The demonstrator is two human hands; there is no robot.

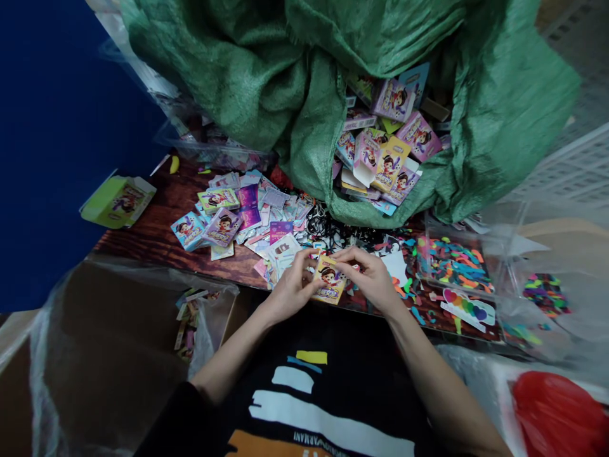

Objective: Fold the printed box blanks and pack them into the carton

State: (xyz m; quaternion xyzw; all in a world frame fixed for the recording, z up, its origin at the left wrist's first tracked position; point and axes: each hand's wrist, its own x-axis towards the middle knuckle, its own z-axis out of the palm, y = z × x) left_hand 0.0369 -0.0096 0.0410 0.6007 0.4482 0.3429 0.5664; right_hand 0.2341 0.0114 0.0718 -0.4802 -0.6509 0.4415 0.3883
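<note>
Yellow packet sits between your two hands, a small flat card pack with a cartoon girl printed on the front and purple lettering below her, tilted a little so its lower corner points towards you. Your left hand closes on its left edge, thumb on the front and fingers curled in behind, with only the pack's thickness between them. Your right hand pinches the top edge from the other side, fingertips bunched tight on the upper rim. Just beyond your fingers, loose packets of the same kind lie on the table, and farther past them a green sack spills more. To the right of your right fingers stands a clear tray of coloured bits
</note>
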